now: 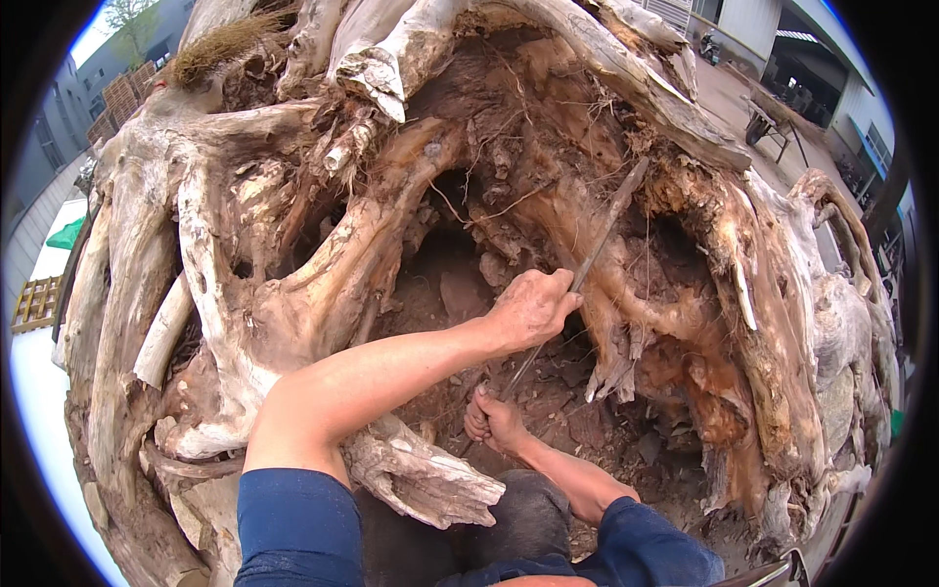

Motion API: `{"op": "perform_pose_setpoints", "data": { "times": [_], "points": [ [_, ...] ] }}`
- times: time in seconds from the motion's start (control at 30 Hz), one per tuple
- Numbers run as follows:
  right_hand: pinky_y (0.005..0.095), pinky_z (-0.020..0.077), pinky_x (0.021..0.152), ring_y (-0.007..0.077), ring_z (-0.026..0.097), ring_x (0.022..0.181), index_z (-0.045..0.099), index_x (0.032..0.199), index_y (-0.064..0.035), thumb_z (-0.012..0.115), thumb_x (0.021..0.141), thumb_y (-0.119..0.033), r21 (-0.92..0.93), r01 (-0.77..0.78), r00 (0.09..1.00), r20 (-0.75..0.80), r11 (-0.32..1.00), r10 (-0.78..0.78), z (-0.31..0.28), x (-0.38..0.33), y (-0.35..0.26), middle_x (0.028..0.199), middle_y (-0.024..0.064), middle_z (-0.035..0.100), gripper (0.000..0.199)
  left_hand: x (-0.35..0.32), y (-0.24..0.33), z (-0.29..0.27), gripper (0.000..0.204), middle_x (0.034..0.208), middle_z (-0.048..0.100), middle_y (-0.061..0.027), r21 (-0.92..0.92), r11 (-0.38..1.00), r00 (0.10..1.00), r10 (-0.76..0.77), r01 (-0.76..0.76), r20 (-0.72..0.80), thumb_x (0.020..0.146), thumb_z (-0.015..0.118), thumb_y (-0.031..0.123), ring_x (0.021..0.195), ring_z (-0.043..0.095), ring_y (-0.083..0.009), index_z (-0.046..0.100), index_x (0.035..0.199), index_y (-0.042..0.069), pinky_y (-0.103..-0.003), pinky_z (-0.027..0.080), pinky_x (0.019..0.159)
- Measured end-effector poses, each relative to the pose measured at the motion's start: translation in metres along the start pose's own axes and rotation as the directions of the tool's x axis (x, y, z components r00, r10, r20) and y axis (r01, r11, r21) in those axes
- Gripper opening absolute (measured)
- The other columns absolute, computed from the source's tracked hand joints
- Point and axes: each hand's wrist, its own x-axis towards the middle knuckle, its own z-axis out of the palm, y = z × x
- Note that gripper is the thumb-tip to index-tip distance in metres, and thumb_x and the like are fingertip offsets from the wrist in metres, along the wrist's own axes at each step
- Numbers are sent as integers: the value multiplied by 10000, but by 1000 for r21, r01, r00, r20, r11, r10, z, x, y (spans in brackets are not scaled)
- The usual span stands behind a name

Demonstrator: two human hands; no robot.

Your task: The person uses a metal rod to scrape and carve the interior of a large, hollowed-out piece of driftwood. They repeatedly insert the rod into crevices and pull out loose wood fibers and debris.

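A long, thin metal bar (610,225) slants across the hollow of a huge, weathered tree root mass (337,249). My left hand (533,308) is wrapped round the bar at about its middle. Lower and closer to me, my right hand (494,421) grips the same bar near its lower end. The bar's flattened upper end lies against reddish-brown wood at the upper right of the hollow. Whether its tip digs into the wood cannot be made out. Thin rootlets hang around that spot.
A broken pale root stub (425,474) juts out beside my left upper arm. Loose dirt and bark pieces (577,416) lie inside the hollow. Thick roots (626,68) arch overhead. Beyond stand buildings, stacked wooden pallets (122,98) and a metal stand (778,127).
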Motion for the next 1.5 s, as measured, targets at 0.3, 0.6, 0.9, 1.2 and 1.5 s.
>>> {"op": "perform_pose_setpoints", "data": {
  "times": [0.3,0.6,0.9,1.2,1.5],
  "points": [
    [291,311,439,109,411,477,487,727,-101,637,969,-530,-413,-48,942,-322,909,-97,-52,-51,4,582,-9,418,514,77,-88,-106,544,1170,690,-178,-120,878,723,-453,463,-522,929,699,295,1065,654,-258,574,1312,-71,-391,526,923],
    [302,363,454,111,474,485,527,698,-75,647,963,-541,-565,-108,885,-430,818,-180,-85,-74,18,578,-3,473,549,167,-108,-96,466,1097,676,-173,-514,698,467,-716,498,-520,787,847,159,1001,620,-261,647,1136,-77,-412,494,894],
    [331,422,515,125,534,534,560,689,-46,598,960,-591,-685,-152,872,-432,712,-229,-100,-79,22,583,21,516,610,171,-111,-77,468,1096,713,-177,-572,736,521,-669,362,-530,777,824,95,1009,658,-251,656,1172,-92,-367,500,911],
    [365,464,605,170,583,595,637,738,-9,606,922,-646,-671,-218,843,-495,709,-209,-89,-90,6,598,63,571,663,137,-75,-86,421,1046,744,-160,156,962,936,-170,225,-307,831,768,298,970,684,-397,727,1125,0,-429,527,879],
    [415,472,661,220,606,660,655,716,4,617,905,-652,-602,-284,808,-570,746,-152,-101,-93,19,621,104,599,684,113,-81,-92,346,1285,637,-168,398,912,940,47,98,-338,924,650,222,1226,569,-363,681,1207,25,-453,454,1036]
  ]
}}
